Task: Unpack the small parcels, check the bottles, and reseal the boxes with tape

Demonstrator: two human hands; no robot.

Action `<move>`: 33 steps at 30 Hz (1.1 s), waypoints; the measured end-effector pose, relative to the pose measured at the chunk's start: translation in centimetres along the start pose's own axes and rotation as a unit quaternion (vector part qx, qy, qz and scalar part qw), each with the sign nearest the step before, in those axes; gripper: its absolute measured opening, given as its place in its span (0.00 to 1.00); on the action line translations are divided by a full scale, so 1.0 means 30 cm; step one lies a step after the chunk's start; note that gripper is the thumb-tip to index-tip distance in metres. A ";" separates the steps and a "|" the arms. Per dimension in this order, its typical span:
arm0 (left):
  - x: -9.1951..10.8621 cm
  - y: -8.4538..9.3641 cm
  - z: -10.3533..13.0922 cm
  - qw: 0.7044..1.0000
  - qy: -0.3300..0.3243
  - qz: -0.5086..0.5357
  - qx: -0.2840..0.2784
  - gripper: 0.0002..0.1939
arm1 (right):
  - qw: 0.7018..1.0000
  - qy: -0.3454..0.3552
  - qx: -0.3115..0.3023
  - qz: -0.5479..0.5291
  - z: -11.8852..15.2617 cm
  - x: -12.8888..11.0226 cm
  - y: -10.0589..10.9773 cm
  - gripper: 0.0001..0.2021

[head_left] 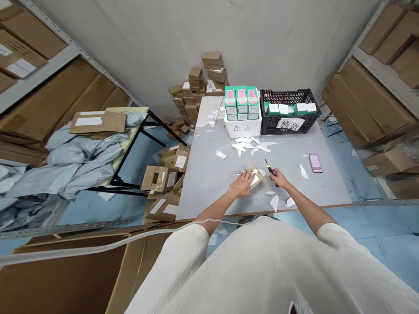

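Note:
My left hand (242,185) lies over a small cardboard box (257,179), its fingers stretched out across the top. The box has brown tape and a white label partly hidden by the hand. My right hand (279,178), just right of the box, is closed round a black and yellow utility knife (269,168). The knife tip points up and away from me, apart from the box. Torn white paper pieces (274,202) are scattered near both hands. Further right on the grey table (203,174) is a small pink pack (315,162).
At the table's back stand a white bin (242,129) holding green boxes (241,98) and a black crate (288,124) with more boxes. Cardboard boxes (163,179) pile up on the floor at left. Grey bags (81,161) cover a side table. A white cable (131,240) crosses before me.

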State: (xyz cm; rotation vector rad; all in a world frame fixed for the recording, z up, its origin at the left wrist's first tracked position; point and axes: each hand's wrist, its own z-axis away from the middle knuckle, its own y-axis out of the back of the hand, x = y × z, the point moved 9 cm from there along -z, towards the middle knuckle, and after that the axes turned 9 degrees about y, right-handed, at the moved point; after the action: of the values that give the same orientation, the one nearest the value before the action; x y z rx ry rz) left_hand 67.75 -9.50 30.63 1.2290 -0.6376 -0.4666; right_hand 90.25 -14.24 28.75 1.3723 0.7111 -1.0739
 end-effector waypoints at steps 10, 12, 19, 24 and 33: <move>-0.010 0.093 -0.094 0.998 -0.068 -0.014 0.007 0.52 | 0.999 0.032 0.026 0.030 0.007 -0.012 0.081 0.15; -0.008 0.107 -0.098 0.999 -0.043 0.003 0.018 0.47 | 1.000 0.022 0.000 0.014 0.012 -0.015 0.082 0.14; 0.011 0.101 -0.096 0.999 -0.028 0.004 0.014 0.50 | 0.998 0.043 -0.052 0.009 0.024 -0.043 0.098 0.13; -0.006 0.099 -0.103 0.999 -0.004 0.023 0.026 0.40 | 0.982 0.107 -0.086 0.130 -0.004 -0.067 0.098 0.13; 0.003 0.083 -0.114 0.999 -0.018 0.010 0.035 0.30 | 0.952 0.132 -0.118 0.250 -0.082 -0.082 0.025 0.11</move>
State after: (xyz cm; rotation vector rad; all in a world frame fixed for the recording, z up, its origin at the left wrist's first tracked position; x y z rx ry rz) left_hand 70.10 -6.45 32.35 1.2817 -0.7015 -0.4532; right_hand 90.43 -11.47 30.99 1.3980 0.6127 -0.3962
